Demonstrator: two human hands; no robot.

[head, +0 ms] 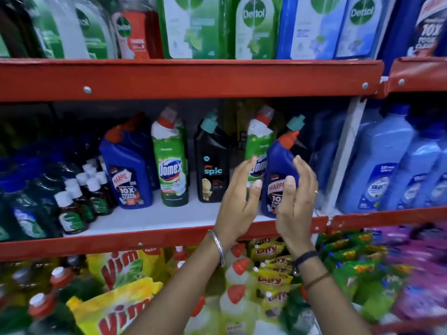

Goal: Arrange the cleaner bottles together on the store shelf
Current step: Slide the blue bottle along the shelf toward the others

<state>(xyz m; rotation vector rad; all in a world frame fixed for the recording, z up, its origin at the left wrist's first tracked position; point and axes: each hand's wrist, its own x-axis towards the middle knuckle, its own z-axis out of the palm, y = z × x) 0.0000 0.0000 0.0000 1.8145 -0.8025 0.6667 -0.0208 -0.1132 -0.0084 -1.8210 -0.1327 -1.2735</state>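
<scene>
On the white middle shelf point(154, 217) stand toilet cleaner bottles in a loose row: a blue Harpic bottle point(129, 175), a green Domex bottle point(171, 165), a black Spic bottle point(212, 163), a second green Domex bottle point(257, 141) and another black bottle point(296, 131) behind. A second blue Harpic bottle point(278, 163) stands upright at the shelf's front right. My left hand point(238, 204) and my right hand point(296, 201) flank it, palms facing, fingers straight. The right thumb overlaps its label. I cannot tell whether either hand touches it.
Small dark bottles with white caps point(79, 197) crowd the shelf's left. Light blue bottles point(384, 163) fill the bay to the right, past a white upright point(343, 155). Red shelf rails point(188, 78) run above and below. Dettol bottles point(254, 27) stand above, and Vim pouches point(121, 267) lie below.
</scene>
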